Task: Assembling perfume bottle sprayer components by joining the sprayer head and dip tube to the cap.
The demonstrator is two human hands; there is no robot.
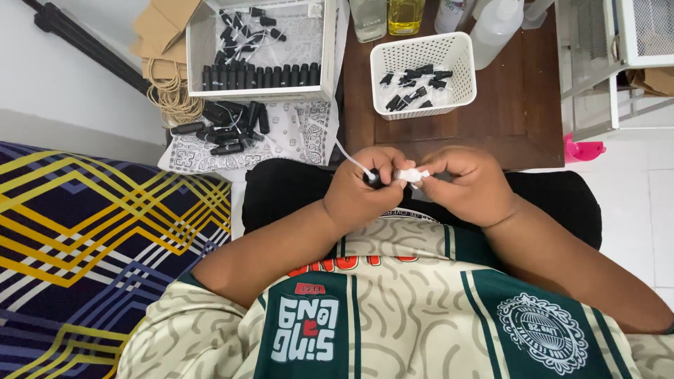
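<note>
Fingers of the left hand [361, 193] pinch a small black cap [374, 178] with a thin white tube [349, 156] trailing far-left, while the right hand [467, 184] pinches a little white piece [412, 174] against it, above the lap and near the wooden table [519, 105]. A loose grip could likely drop the tiny piece; a hard push might bend the tube.

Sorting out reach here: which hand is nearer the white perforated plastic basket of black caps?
Right. The right hand lies just below the white perforated plastic basket; the left hand sits lower-left, farther off.
</note>
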